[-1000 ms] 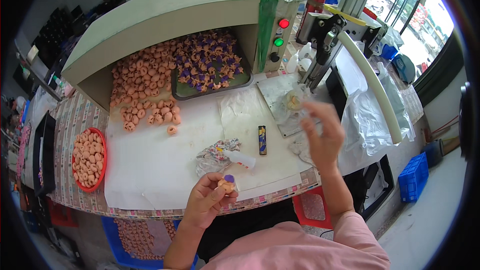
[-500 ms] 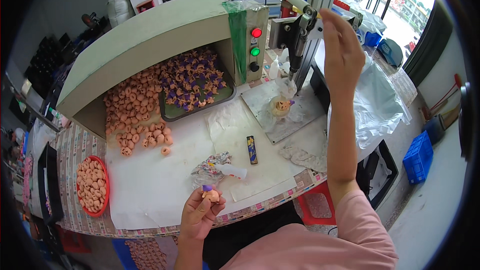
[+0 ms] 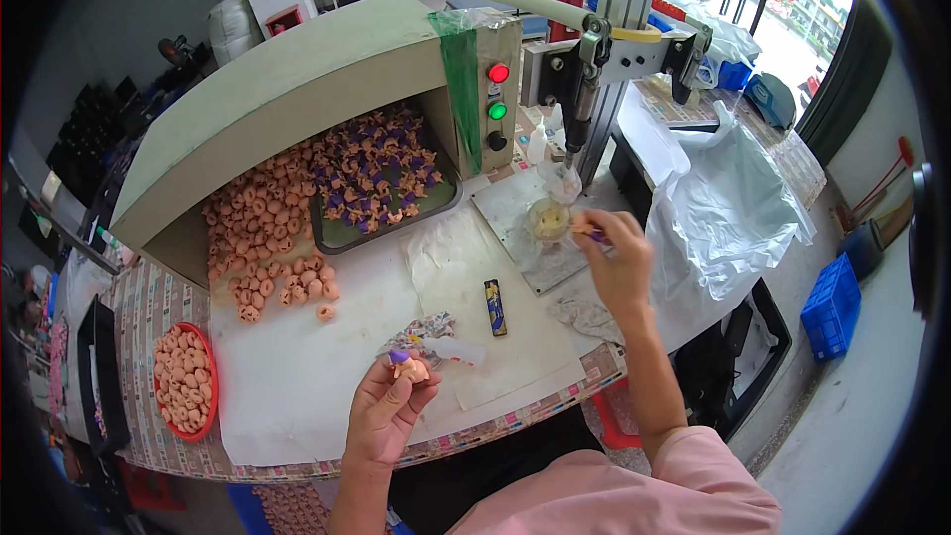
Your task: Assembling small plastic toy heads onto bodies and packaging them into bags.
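Observation:
My left hand pinches a small peach doll part with a purple piece above the table's near edge. My right hand is closed on another small peach-and-purple doll piece, partly hidden by its fingers. That hand is just right of the round, yellowish clear holder on the metal base plate. The holder's hollow shows no doll piece in it. Above it stands the hand press, its tip wrapped in clear plastic.
A dark tray of peach-and-purple parts sits under the beige machine housing, beside heaped peach doll heads. A red basket holds more heads. A narrow dark pack, a white bottle and a silvery plastic liner lie around.
My right hand has come down from the press lever to the holder. The doll piece that sat in the holder is now in that hand. My left hand has barely moved.

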A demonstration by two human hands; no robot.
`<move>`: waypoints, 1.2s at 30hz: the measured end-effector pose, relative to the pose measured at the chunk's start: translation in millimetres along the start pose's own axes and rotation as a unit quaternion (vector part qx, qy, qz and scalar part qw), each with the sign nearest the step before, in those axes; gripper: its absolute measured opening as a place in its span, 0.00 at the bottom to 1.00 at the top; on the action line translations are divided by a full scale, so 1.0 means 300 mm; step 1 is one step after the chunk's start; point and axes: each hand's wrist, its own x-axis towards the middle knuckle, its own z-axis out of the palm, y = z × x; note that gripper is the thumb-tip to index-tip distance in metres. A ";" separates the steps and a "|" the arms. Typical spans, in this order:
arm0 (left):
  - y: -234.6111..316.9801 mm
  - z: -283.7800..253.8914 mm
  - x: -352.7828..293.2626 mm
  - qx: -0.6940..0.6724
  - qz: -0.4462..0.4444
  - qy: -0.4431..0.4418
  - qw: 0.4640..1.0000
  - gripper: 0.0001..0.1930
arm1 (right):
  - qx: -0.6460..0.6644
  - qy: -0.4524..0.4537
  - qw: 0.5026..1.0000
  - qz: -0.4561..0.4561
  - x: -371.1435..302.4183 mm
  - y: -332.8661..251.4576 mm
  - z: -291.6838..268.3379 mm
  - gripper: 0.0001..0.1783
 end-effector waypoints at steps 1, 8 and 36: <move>0.017 0.004 0.005 0.011 -0.008 0.005 1.000 0.16 | -0.036 0.053 0.998 -0.011 0.024 -0.032 -0.073 0.15; 0.037 0.139 0.239 0.167 -0.040 -0.017 0.985 0.15 | -0.290 -0.052 0.938 0.180 0.107 0.333 -0.579 0.15; -0.398 0.425 0.747 0.567 0.402 -0.082 0.714 0.14 | 0.180 -0.232 0.956 -0.002 0.793 -0.275 -0.186 0.24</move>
